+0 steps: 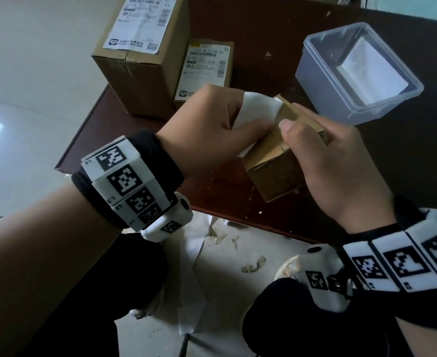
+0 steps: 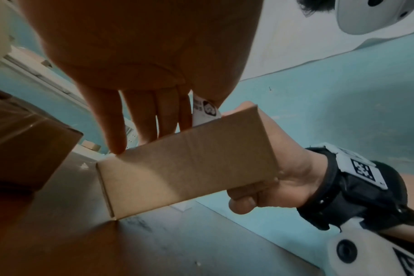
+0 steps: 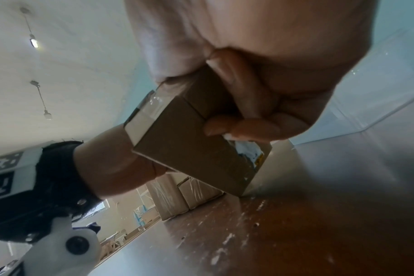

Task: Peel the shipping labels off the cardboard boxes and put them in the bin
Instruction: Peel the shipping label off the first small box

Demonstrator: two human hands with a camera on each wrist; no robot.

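A small box (image 1: 282,155) is tilted on one corner on the counter (image 1: 251,29) and gripped by the right hand (image 1: 338,173), fingers curled round its far side and thumb pressed on top. The label (image 1: 258,109) is pinched between the thumb and fingers of the left hand (image 1: 212,127) and is mostly lifted, white back up, with only its edge seemingly attached near the box's top. The peeling step is judged nearly done; next, a steady pull away from the box is called for, then a carry to the clear bin (image 1: 356,73), where one white sheet already lies. Two more boxes (image 1: 145,57) with labels on are seen behind, so much of the task remains. The label's printed face is shown only in the left wrist view (image 2: 206,110); clear tape on the box's end only in the right wrist view (image 3: 144,115); the bin only from the head.
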